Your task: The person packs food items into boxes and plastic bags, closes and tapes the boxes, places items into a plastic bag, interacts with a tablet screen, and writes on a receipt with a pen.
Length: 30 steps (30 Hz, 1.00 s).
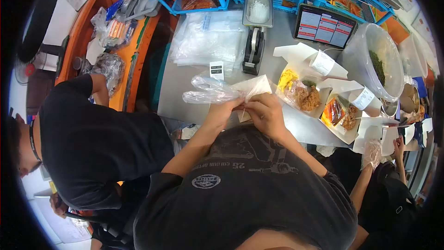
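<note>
My left hand (224, 111) is closed on the gathered neck of a clear plastic bag (210, 89), whose loose part lies over the steel counter to the left. Against it, my right hand (267, 112) has its fingers pinched together at the same neck; what exactly they grip is too small to make out. Just behind both hands stands a white carton (253, 88), partly hidden by them. A printed label (216, 70) touches the bag's far side. Right of my hands are two open boxes of fried chicken (307, 98), one with a red packet (333, 112).
A tape dispenser (254, 51), a tray of white items (258, 10), a stack of plastic bags (208, 39) and a tablet (325, 25) stand beyond. A large tub (374, 62) is at right. People are close on both sides, one wearing a glove (371, 154).
</note>
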{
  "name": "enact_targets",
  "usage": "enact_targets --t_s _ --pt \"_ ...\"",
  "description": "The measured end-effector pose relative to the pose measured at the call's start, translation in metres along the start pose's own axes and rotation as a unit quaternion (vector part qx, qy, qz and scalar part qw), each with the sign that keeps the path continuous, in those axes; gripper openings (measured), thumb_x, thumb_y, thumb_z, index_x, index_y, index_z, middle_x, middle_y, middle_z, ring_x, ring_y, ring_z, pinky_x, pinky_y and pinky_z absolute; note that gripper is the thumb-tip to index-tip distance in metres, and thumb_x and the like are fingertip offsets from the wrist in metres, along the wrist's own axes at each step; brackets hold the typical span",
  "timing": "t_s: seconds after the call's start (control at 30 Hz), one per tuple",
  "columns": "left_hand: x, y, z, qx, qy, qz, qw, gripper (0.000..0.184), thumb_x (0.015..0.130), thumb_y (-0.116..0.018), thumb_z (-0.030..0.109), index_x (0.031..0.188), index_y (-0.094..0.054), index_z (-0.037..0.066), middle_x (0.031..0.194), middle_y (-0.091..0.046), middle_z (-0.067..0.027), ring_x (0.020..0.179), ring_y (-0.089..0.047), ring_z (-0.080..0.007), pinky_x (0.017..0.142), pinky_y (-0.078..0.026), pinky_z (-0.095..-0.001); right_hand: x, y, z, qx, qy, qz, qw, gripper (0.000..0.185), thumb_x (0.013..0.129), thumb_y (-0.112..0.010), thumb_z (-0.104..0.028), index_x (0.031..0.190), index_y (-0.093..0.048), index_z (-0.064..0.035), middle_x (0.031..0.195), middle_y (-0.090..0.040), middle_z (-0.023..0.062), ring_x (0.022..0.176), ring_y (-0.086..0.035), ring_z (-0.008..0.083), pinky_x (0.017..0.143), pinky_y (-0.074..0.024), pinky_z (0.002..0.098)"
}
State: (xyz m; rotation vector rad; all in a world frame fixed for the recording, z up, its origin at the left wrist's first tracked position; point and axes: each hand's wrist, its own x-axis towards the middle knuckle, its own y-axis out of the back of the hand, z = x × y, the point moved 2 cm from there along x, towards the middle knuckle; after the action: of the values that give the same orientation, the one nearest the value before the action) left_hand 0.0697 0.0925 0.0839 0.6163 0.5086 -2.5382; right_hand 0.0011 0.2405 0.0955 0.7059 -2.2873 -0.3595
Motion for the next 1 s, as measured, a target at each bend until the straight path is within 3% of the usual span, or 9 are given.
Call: enact_targets --t_s 0.23,0.33,0.43,0.53,0.73,0.93,1.0 --pt "0.002 0.007 -0.009 -0.018 0.007 -0.033 0.999 0.024 0.091 -0.059 0.012 0.111 -0.06 -0.001 0.104 -0.064 -0.0101 0.093 -0.062 -0.0199 0.084 -0.049 -0.0329 0.013 0.004 -0.006 0.086 -0.161 -0.044 0.982 0.011 0.076 -0.068 -0.005 0.085 -0.062 -0.0057 0.09 -0.057 0.0094 0.093 -0.049 0.0308 0.083 -0.0374 0.04" --pt "0.004 0.007 -0.006 -0.051 0.04 -0.028 0.997 0.018 0.09 -0.061 0.011 0.102 -0.063 -0.001 0.095 -0.065 -0.0098 0.086 -0.064 -0.0189 0.078 -0.051 -0.0301 0.013 0.003 -0.006 0.089 -0.213 -0.042 0.972 0.007 0.079 -0.065 -0.007 0.084 -0.061 -0.0042 0.092 -0.055 0.0106 0.094 -0.046 0.0306 0.086 -0.0351 0.0392" --pt "0.018 0.006 -0.003 -0.043 0.045 -0.048 0.997 0.018 0.09 -0.061 0.012 0.101 -0.064 -0.001 0.095 -0.066 -0.0101 0.083 -0.063 -0.0184 0.076 -0.051 -0.0294 0.009 0.001 0.007 0.133 -0.261 -0.036 0.956 0.008 0.081 -0.064 -0.009 0.085 -0.06 -0.0036 0.093 -0.053 0.0105 0.094 -0.044 0.0295 0.089 -0.0335 0.0386" --pt "0.017 -0.001 0.008 -0.028 0.045 -0.05 0.997 0.018 0.089 -0.062 0.012 0.1 -0.064 -0.001 0.095 -0.066 -0.0102 0.081 -0.063 -0.0179 0.075 -0.051 -0.0298 0.006 -0.002 0.014 0.173 -0.249 -0.011 0.953 0.01 0.084 -0.061 -0.009 0.079 -0.057 -0.0018 0.093 -0.049 0.0078 0.095 -0.042 0.0236 0.087 -0.0325 0.035" --pt "0.025 -0.003 0.011 0.01 0.079 -0.045 0.996 0.019 0.088 -0.064 0.013 0.099 -0.065 -0.003 0.092 -0.067 -0.0107 0.079 -0.063 -0.0179 0.071 -0.052 -0.0298 0.019 0.014 0.012 0.083 -0.238 -0.092 0.963 0.016 0.082 -0.063 -0.014 0.074 -0.061 -0.001 0.092 -0.052 0.0097 0.095 -0.043 0.0252 0.088 -0.0331 0.0361" --pt "0.015 -0.012 0.005 -0.01 0.055 -0.006 0.998 0.02 0.087 -0.064 0.012 0.098 -0.066 -0.004 0.091 -0.067 -0.0116 0.079 -0.063 -0.0188 0.071 -0.052 -0.0305 0.019 0.02 0.029 0.078 -0.198 -0.138 0.967 0.011 0.081 -0.063 -0.013 0.076 -0.063 -0.0034 0.092 -0.053 0.0088 0.096 -0.043 0.0264 0.087 -0.0337 0.0369" --pt "0.0 -0.02 -0.008 -0.043 0.046 0.036 0.997 0.02 0.087 -0.065 0.012 0.099 -0.065 -0.004 0.092 -0.067 -0.0118 0.079 -0.064 -0.0194 0.071 -0.052 -0.031 0.019 0.03 0.029 0.109 -0.193 -0.192 0.956 0.012 0.081 -0.062 -0.014 0.076 -0.064 -0.0031 0.091 -0.054 0.011 0.096 -0.045 0.0304 0.092 -0.0344 0.0412"
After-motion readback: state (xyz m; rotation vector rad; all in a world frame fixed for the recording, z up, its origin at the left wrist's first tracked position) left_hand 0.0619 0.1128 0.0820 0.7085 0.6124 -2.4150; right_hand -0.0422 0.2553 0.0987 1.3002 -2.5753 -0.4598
